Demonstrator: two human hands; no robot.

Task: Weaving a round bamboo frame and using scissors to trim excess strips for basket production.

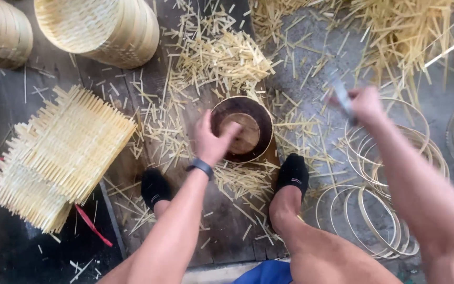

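Bamboo basket work on a wooden floor, a round form at the centre.

Stacked woven bamboo mats point(61, 158) lie near the floor's left edge, finished round baskets point(101, 26) at the far edge, loose bamboo hoops point(379, 205) to the right, and offcuts point(222, 58) all over. The left hand point(211, 139) rests its loosely curled fingers on the rim of the round form point(243, 129), which holds no weave yet. The right hand point(363, 102) is closed around a blurred blade point(342, 97).

place: bamboo craft workshop | evidence: bamboo offcuts point(227, 58) strewn on floor, stacked woven mats point(61, 152), bamboo hoops point(384, 173), finished baskets point(101, 26)
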